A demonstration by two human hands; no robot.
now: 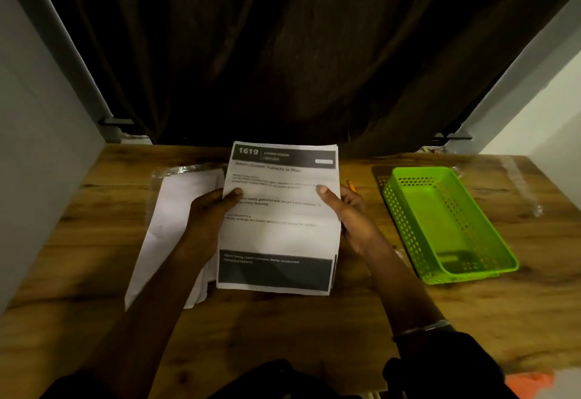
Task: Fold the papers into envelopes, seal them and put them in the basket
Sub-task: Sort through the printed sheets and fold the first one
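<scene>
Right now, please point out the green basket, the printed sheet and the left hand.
green basket (421, 170), head view, far rim.
printed sheet (279, 238), head view, blank middle.
left hand (207, 213), head view, its back.

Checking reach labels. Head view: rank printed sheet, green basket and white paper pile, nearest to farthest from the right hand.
1. printed sheet: held in the right hand, at its right edge.
2. green basket: just to the hand's right, not touching.
3. white paper pile: far left, beyond the sheet.

Wooden table (283, 329); white papers (176, 210) left; green basket (405, 219) right
</scene>
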